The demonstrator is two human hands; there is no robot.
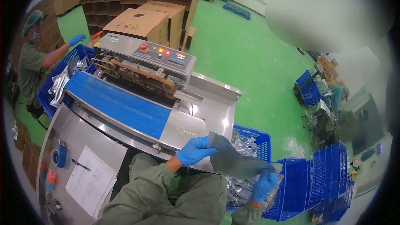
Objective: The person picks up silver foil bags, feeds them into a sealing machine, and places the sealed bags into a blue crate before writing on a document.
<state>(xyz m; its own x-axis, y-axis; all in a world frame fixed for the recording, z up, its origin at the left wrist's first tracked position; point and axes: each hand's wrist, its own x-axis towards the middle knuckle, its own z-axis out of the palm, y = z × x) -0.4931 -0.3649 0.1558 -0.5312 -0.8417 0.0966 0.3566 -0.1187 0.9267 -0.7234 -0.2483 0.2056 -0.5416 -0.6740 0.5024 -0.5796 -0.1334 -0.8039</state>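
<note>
A grey foil pouch (235, 160) is stretched between my two blue-gloved hands. My left hand (196, 152) is closed on its left end, close to the steel feed plate (181, 127) with the arrow. At the lower right end of the pouch, my right hand (264, 185) grips it, over a blue crate (263, 143) full of silver pouches (241, 189). In front of me stands a band sealing machine (146, 54) with lit buttons and a blue conveyor belt (118, 102).
Papers (89, 181) with a pen (80, 164) and a tape roll (58, 156) lie on the steel table. A co-worker (33, 62) stands by another crate (46, 96) at the belt's far end. Cardboard boxes (135, 21) rise behind the machine; blue crates (293, 187) stand at right.
</note>
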